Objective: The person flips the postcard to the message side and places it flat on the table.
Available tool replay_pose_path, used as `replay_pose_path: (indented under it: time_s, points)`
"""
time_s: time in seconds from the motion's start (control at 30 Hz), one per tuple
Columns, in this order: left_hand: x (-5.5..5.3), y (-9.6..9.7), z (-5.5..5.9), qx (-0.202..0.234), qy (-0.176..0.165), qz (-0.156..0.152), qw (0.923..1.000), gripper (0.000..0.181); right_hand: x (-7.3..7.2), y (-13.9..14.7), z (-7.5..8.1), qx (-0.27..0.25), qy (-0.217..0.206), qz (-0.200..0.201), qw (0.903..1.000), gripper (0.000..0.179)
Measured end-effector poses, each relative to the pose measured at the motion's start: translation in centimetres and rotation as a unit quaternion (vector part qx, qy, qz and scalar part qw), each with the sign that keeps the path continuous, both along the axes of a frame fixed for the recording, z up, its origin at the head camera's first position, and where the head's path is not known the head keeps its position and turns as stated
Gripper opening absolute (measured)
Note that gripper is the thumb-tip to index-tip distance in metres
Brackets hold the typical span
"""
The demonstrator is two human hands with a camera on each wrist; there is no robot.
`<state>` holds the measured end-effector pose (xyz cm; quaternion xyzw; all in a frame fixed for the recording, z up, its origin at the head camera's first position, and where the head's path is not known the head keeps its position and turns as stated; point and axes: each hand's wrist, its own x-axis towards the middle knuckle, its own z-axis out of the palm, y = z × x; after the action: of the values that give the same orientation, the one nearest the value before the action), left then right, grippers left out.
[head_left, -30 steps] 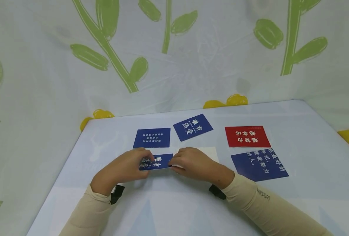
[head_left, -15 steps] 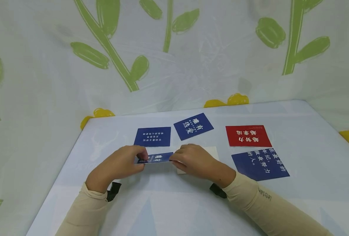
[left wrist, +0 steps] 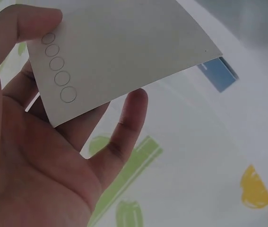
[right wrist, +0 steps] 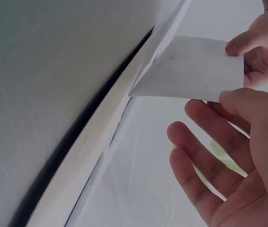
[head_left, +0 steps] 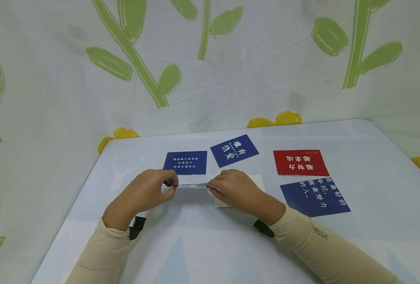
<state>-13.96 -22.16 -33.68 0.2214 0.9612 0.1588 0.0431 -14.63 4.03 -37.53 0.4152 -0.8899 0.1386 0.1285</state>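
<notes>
My left hand (head_left: 142,195) and right hand (head_left: 241,193) hold a postcard (head_left: 193,185) between them, pinched at its two ends. In the head view it is nearly edge-on, above the table. The left wrist view shows its pale back (left wrist: 124,52) with a column of small printed circles, the left thumb (left wrist: 41,23) on it and fingers behind. In the right wrist view the right thumb (right wrist: 237,99) presses near one corner, other fingers spread below. A cream card (head_left: 257,183) lies partly hidden under the right hand.
Beyond the hands lie a blue card (head_left: 185,162) and a tilted blue card (head_left: 234,150) with white characters. To the right are a red card (head_left: 301,162) and another blue card (head_left: 315,197). A leaf-patterned cloth (head_left: 252,86) rises behind the white table (head_left: 202,248).
The postcard has tipped from showing its blue printed face to nearly edge-on in the head view. Both hands have risen slightly with it, and the left hand has turned.
</notes>
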Motion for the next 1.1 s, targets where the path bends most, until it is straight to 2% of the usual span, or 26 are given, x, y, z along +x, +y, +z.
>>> replay_pose_path:
  time_s: [0.4, 0.53, 0.7, 0.77, 0.87, 1.1]
  points:
    - [-0.1, -0.6, 0.2, 0.042, 0.089, 0.002, 0.9951, 0.01, 0.0, 0.1, 0.4, -0.057, 0.047, -0.012, 0.9972, 0.016]
    - [-0.4, -1.0, 0.0, 0.066, 0.096, 0.01, 0.9931, 0.01, -0.1, 0.2, 0.1, -0.074, 0.055, -0.018, 0.9956, 0.012]
    - [-0.6, -1.2, 0.0, 0.085, 0.092, 0.037, 0.9914, 0.009, -0.2, 0.1, 0.1, -0.088, 0.06, -0.026, 0.994, 0.011]
    - [-0.7, -1.2, 0.0, 0.089, 0.081, 0.049, 0.9915, 0.008, -0.1, 0.1, 0.1, -0.092, 0.046, -0.029, 0.9943, 0.013]
    - [-0.6, -1.1, -0.1, 0.095, 0.062, 0.061, 0.9917, 0.008, 0.0, 0.0, 0.1, -0.108, 0.0, -0.037, 0.9934, 0.017]
    - [-0.8, -0.9, -0.2, 0.109, 0.053, 0.073, 0.99, 0.014, 0.2, -0.2, 0.3, -0.158, -0.099, -0.059, 0.9806, 0.031]
